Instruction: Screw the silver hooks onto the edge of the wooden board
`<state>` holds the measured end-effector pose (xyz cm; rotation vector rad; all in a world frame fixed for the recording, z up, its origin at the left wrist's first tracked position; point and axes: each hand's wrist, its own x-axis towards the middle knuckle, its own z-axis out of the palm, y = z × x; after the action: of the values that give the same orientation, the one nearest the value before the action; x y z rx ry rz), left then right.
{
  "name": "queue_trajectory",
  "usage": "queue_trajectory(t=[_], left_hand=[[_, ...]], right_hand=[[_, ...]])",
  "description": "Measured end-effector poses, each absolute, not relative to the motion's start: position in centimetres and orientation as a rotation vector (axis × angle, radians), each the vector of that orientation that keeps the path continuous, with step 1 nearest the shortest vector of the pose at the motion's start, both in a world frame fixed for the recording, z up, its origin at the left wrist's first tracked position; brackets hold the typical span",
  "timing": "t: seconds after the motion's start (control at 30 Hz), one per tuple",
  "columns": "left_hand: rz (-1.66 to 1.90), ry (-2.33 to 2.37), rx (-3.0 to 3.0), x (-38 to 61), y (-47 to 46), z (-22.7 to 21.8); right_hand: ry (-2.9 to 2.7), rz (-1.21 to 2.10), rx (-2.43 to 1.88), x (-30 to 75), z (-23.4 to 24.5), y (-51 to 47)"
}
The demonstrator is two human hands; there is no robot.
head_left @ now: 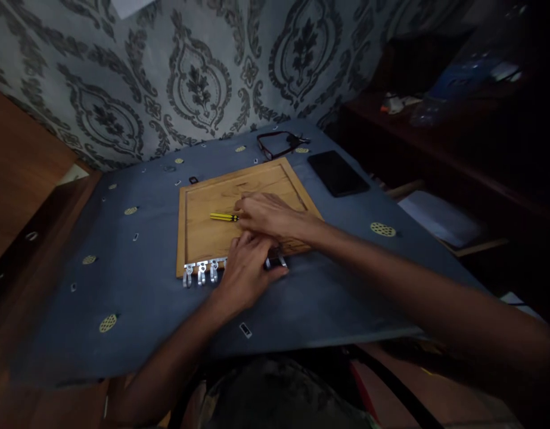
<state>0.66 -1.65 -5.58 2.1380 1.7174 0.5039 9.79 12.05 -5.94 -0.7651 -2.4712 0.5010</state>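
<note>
A wooden board (207, 232) lies on the blue-covered table (136, 298), with a row of silver metal hooks (200, 272) along its near edge. My right hand (268, 215) rests on the board, fingers closed round a yellow-and-black tool (224, 217) whose tip points left. My left hand (246, 269) sits at the board's near edge, fingers curled down over the hook rail, touching a metal hook (276, 260).
Black-framed glasses (280, 143) and a dark phone (338, 173) lie behind and right of the board. Patterned wallpaper rises behind the table. A dark wooden shelf (435, 143) with clutter stands at the right. Wooden furniture borders the left.
</note>
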Motion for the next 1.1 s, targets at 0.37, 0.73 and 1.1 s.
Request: queue_trajectory(t=[0.37, 0.73, 1.1], left_hand=[[0.510, 1.741, 2.141, 0.9, -1.8, -5.6], [0.533, 1.806, 2.153, 0.9, -2.1, -5.9], [0.586, 1.865, 2.025, 1.3, -2.2, -5.8]], right_hand=[[-2.412, 0.682, -0.857, 12.4, -7.0, 12.5], [-1.460, 1.274, -0.786, 19.4, -7.2, 4.5], [-1.605, 1.094, -0.873, 19.4, -7.8, 3.3]])
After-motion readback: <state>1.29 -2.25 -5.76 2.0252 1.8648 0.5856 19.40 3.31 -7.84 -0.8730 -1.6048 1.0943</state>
